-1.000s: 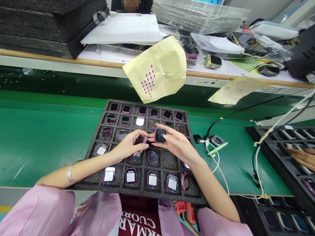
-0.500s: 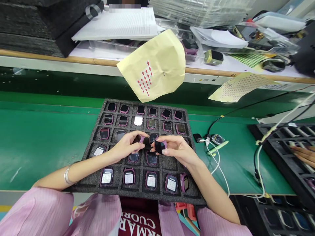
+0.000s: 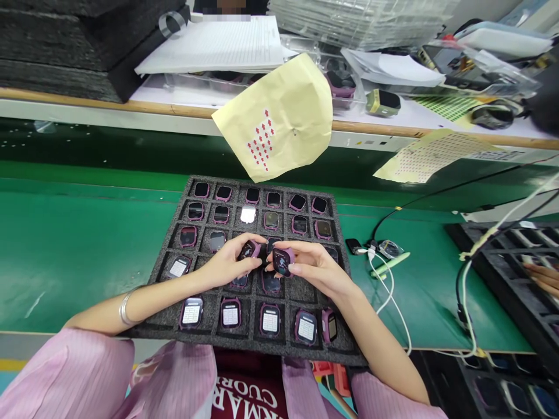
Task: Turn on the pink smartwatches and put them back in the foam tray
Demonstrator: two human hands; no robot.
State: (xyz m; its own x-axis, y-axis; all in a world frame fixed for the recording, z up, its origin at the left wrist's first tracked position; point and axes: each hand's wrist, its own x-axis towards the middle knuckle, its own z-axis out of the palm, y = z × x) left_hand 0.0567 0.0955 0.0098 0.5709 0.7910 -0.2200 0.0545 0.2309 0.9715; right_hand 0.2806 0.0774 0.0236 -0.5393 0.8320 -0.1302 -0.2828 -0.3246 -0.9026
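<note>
A dark foam tray (image 3: 205, 339) lies in front of me, its compartments filled with purple-framed watches. Above its middle, my left hand (image 3: 233, 259) pinches a purple watch (image 3: 248, 250) by its edges, screen tilted up. Close beside it on the right, my right hand (image 3: 312, 265) holds a second purple watch (image 3: 283, 261) between thumb and fingers. Both held screens show a lit display. The two watches are slightly apart. In the nearest row, several watches (image 3: 230, 314) have white screens with rows on them, and one at the right end (image 3: 329, 326) leans on its side.
A yellow sheet with red arrows (image 3: 279, 122) hangs from the shelf edge (image 3: 174, 109). White cables (image 3: 395, 302) and a green pen-like tool (image 3: 393, 263) lie right of the tray. Farther right, another person's hand (image 3: 544, 276) is over another black tray (image 3: 489, 262). Black foam blocks (image 3: 56, 52) are stacked upper left.
The screens of both held watches have gone from dark to lit. The watch in my left hand now faces up more. My hands have barely moved; the whole view has shifted slightly.
</note>
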